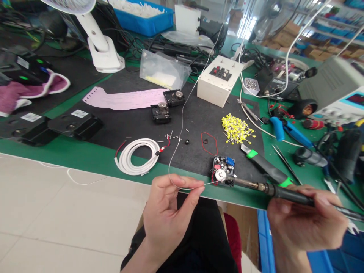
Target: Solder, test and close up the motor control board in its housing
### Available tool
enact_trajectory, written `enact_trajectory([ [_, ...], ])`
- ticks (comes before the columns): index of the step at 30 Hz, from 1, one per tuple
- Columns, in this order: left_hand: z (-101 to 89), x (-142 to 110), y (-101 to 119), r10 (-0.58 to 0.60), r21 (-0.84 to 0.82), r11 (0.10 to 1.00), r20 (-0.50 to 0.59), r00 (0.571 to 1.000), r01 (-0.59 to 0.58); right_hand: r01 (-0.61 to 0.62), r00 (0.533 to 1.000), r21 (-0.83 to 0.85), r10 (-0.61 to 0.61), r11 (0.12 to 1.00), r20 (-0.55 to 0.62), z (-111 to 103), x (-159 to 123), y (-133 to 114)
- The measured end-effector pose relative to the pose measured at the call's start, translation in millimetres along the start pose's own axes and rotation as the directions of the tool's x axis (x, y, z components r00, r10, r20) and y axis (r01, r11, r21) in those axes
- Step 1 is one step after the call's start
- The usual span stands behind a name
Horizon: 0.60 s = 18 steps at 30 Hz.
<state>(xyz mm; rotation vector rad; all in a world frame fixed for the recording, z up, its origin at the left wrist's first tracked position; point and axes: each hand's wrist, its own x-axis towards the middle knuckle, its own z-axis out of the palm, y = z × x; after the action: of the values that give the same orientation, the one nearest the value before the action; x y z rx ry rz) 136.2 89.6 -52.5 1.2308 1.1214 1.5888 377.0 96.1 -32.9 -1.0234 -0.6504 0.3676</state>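
Between thumb and forefinger, my left hand [170,216] pinches a thin strand of solder wire [182,125], which loops down from above. Its free end reaches a small open black housing [231,176] near the table's front edge. Inside that housing are a round silvery disc [220,175], a blue part [229,161] and red wires. My right hand [307,220] is wrapped round the dark handle of a soldering iron [256,185]. The iron's tip is at the disc, close to the wire end; whether they touch is too small to tell.
Behind the housing lie a red wire loop [209,144] and a pile of yellow-capped parts [236,129]. A knife [267,167] and tweezers [287,165] lie to the right. A coiled white cable [138,156] is at left. A cream box [217,85] stands farther back.
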Motion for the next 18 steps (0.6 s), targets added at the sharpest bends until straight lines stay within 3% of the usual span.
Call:
enact_trajectory([
  [8,1.8,-2.3,0.1,0.012,0.032,0.999,0.01,1.0,-0.012,0.049,0.998,-0.008,-0.049,0.999,0.037,-1.5,-1.5,4.5],
  [18,1.8,-4.5,-0.6,-0.003,0.047,0.999,-0.003,1.0,0.003,0.017,0.999,-0.025,-0.016,1.0,0.051,-4.1,-2.3,2.8],
])
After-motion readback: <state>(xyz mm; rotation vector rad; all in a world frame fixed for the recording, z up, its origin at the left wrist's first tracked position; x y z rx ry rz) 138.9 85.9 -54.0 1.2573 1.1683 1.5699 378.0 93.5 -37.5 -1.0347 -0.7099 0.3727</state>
